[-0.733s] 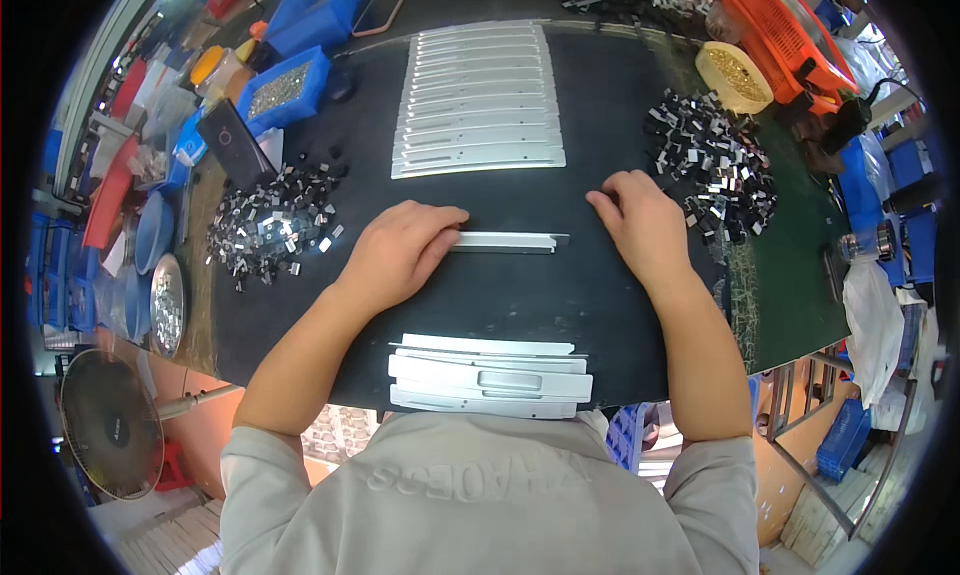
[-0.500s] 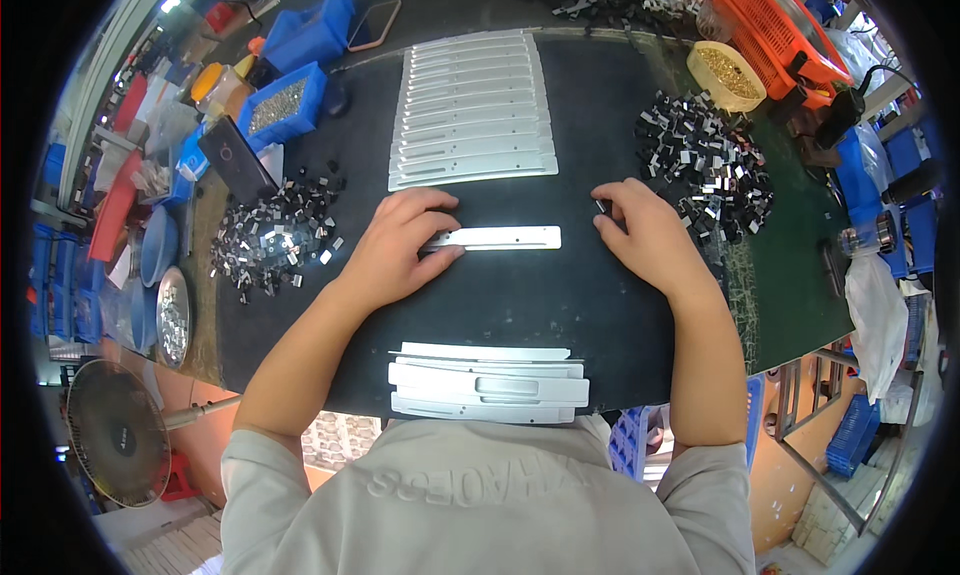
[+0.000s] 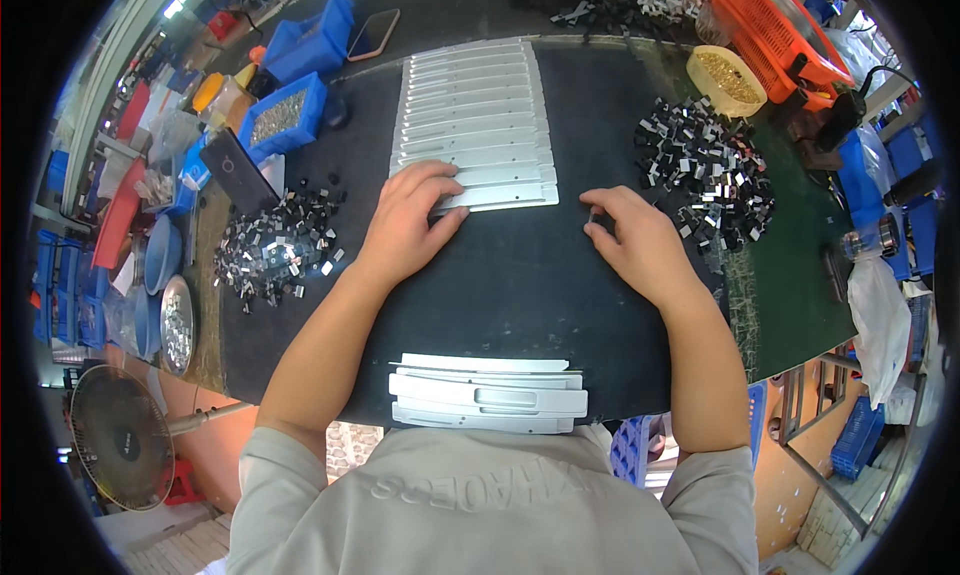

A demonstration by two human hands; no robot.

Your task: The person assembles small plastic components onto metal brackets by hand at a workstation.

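Observation:
Flat silvery metal strips [image 3: 470, 105] lie side by side in a row on the dark mat. At the row's near edge, my left hand [image 3: 408, 220] has the left end of one metal strip [image 3: 510, 194] between thumb and fingers. That strip rests against its neighbours. To the right, my right hand [image 3: 640, 240] hovers over the mat with thumb and fingertips pinched on a small dark clip [image 3: 597, 216], mostly hidden by the fingers. A loose stack of similar strips [image 3: 490, 395] lies at the mat's near edge, against my shirt.
Heaps of small black and silver clips lie at the left [image 3: 275, 245] and right [image 3: 710, 170]. Farther off are blue bins [image 3: 285, 115], an upright phone [image 3: 238, 170], a yellow tub [image 3: 727, 80] of brass bits and an orange basket [image 3: 765, 35]. A fan [image 3: 120, 440] stands lower left.
My left hand has moved the single strip away from me, from mid-mat up to the near end of the row. My right hand has shifted slightly left, still pinching the clip.

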